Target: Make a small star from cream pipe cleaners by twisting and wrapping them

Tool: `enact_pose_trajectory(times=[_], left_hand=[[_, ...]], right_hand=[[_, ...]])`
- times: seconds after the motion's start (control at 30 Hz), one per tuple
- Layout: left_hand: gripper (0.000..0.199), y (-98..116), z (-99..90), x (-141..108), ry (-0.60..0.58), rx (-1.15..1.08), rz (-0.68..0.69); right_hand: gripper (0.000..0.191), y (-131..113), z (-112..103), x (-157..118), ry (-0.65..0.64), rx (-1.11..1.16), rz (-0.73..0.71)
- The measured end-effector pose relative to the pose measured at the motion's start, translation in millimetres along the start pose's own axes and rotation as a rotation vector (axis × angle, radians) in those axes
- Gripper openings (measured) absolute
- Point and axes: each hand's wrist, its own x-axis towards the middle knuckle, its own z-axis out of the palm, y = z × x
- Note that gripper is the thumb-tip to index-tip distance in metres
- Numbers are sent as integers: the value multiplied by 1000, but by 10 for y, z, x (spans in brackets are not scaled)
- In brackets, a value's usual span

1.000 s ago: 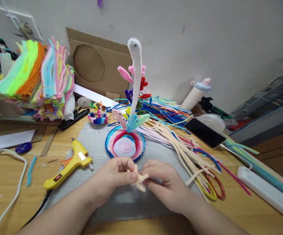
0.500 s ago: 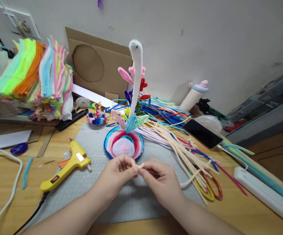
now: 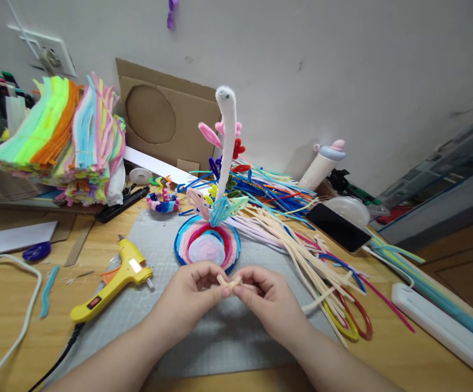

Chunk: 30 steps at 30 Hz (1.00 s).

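My left hand (image 3: 191, 291) and my right hand (image 3: 267, 296) meet over the grey mat (image 3: 220, 348). Both pinch a small cream pipe-cleaner piece (image 3: 229, 282) between thumbs and fingertips; its short ends stick up between them. Just beyond the fingers lies a round coiled base (image 3: 207, 249) in blue, pink and lilac. Over its back edge stands a tall white fuzzy stem (image 3: 229, 136) with dark dots near its top, among pink, red and blue looped shapes.
A yellow glue gun (image 3: 116, 283) lies left of my hands. Cream pipe cleaners (image 3: 297, 247) spread to the right, near a black phone (image 3: 338, 227). Colourful bundles (image 3: 52, 125) and a cardboard panel (image 3: 150, 109) stand behind. A white power strip (image 3: 441, 326) is at far right.
The view has tilted up slightly, so the scene sits lower in the picture. The cream piece shows more between my fingertips; both hands still grip it.
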Motion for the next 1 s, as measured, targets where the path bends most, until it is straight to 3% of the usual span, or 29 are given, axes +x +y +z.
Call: enact_pose_trajectory(times=[0.53,0.67,0.83,1.0], left_hand=[[17,-69,52,-2,64,90,-14],[20,-145,11,62,14,14,-54],[42,-149,2,60,8,36,-49],[28,-29,5,23,-10,97,-132]], right_hand=[[18,54,26,12,65,19,31],[21,87,-26,93,29,33,90],[22,102,-65,120,-62,72,99],[25,27,-129,126,-96,70,62]])
